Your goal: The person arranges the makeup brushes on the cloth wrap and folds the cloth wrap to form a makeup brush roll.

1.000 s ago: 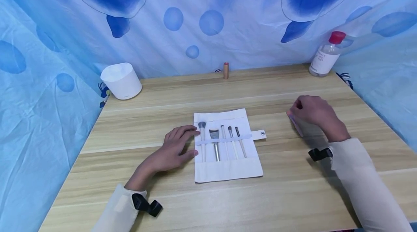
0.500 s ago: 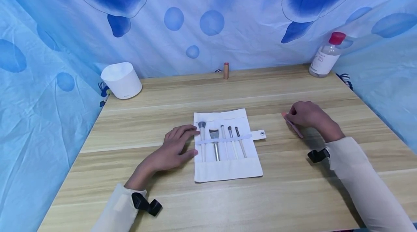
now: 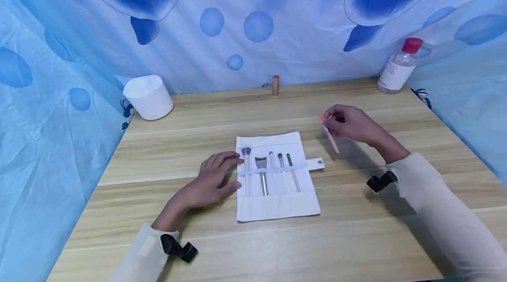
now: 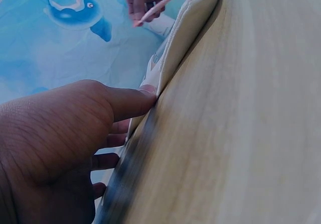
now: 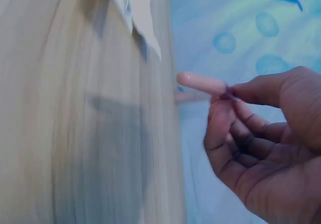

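Note:
A white cloth brush roll (image 3: 277, 207) lies spread flat on the wooden table, several makeup brushes (image 3: 263, 178) tucked under its band. At its left edge rests my left hand (image 3: 211, 183), fingers spread and relaxed; in the left wrist view the thumb (image 4: 135, 102) touches the cloth's edge. Above the table, to the right of the roll, my right hand (image 3: 354, 127) pinches a slim pink stick (image 3: 332, 140) with a coral end, between thumb and fingertips. The right wrist view shows the rounded pink end (image 5: 200, 82); the stick's exact kind is unclear.
A white rounded container (image 3: 148, 99) stands at the back left. A small brown tube (image 3: 275, 86) is upright at the back edge, and a clear bottle with a red cap (image 3: 396, 71) at the back right. The roll's snap tab (image 3: 315, 164) sticks out rightward.
My right hand has lifted the pink stick off the table's right side and moved left towards the brush roll. My left hand stays in place.

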Tool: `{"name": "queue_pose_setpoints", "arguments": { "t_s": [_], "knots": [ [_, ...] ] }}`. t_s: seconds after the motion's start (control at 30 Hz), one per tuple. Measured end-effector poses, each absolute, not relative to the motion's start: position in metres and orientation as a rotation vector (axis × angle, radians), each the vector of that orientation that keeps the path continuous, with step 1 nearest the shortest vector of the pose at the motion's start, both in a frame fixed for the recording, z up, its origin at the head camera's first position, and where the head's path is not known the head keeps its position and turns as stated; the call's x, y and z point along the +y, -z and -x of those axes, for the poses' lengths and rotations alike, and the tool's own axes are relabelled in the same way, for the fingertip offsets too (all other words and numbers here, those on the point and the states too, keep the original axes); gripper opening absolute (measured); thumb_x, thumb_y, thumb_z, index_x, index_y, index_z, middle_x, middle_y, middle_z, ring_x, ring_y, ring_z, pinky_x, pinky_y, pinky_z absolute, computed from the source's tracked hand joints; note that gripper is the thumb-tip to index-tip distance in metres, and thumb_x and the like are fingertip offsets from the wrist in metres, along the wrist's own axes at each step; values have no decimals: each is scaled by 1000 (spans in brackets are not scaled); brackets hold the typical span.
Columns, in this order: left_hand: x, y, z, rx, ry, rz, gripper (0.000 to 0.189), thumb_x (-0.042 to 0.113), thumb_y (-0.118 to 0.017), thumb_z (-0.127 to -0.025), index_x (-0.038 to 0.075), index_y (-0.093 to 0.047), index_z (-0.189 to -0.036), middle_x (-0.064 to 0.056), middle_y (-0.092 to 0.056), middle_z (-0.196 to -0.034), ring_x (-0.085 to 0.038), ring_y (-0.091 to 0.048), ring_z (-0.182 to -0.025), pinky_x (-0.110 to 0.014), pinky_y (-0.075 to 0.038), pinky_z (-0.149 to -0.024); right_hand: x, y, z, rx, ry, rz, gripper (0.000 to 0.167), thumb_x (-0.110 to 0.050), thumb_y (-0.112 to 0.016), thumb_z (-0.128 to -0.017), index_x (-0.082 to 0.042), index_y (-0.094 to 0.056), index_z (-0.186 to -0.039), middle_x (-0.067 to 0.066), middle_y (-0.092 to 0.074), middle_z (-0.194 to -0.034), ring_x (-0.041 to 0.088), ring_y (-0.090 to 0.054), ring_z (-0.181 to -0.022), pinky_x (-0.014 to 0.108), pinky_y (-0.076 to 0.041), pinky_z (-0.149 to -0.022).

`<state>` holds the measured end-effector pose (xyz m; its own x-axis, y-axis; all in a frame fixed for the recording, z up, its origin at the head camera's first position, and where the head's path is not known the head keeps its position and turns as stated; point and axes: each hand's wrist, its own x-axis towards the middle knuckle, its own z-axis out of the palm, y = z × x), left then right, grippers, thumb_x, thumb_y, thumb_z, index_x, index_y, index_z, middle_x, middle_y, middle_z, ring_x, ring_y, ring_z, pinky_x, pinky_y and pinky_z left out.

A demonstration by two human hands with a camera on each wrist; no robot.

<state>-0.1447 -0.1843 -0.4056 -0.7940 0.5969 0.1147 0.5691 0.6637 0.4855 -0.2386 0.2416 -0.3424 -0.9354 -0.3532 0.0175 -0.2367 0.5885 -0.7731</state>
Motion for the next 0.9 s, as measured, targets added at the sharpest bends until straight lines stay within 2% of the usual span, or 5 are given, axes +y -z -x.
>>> {"name": "queue_pose_setpoints", "arguments": {
  "t_s": [0.17,0.37,0.6,0.7,0.9],
  "knots": [
    [-184,406,145,2809,-789,-992,58,37,-63,-99,17,-43,-150,-4,-31,-157,-27,-21,-145,-58,-13,-111,221,339,235,2576,1407,488,28,-27,-63,-101,-6,-63,-119,14,-68,-98,38,-67,-90,48,-56,-75],
    [-185,405,144,2818,-769,-984,58,38,-62,-99,17,-44,-150,-4,-32,-156,-26,-20,-145,-57,-14,-111,201,343,234,2558,1433,503,26,-29,-65,-100,-8,-64,-117,12,-69,-98,37,-68,-89,51,-55,-78],
    [-187,406,143,2821,-772,-981,57,38,-62,-99,17,-44,-150,-4,-32,-156,-26,-20,-145,-57,-14,-111,188,354,232,2585,1326,568,22,-24,-63,-101,-5,-63,-113,14,-69,-95,35,-68,-79,42,-55,-71],
    [-187,406,143,2827,-773,-992,57,38,-62,-99,17,-44,-149,-5,-32,-156,-27,-21,-145,-58,-15,-110,187,359,230,2585,1262,560,19,-23,-62,-101,-7,-64,-110,14,-69,-91,32,-68,-74,43,-55,-68],
    [-186,405,144,2835,-781,-1005,57,37,-63,-99,16,-45,-149,-6,-33,-156,-28,-23,-144,-59,-16,-109,184,364,225,2608,1114,573,15,-21,-63,-99,-8,-67,-106,8,-66,-86,26,-63,-73,38,-50,-64]
  ]
}}
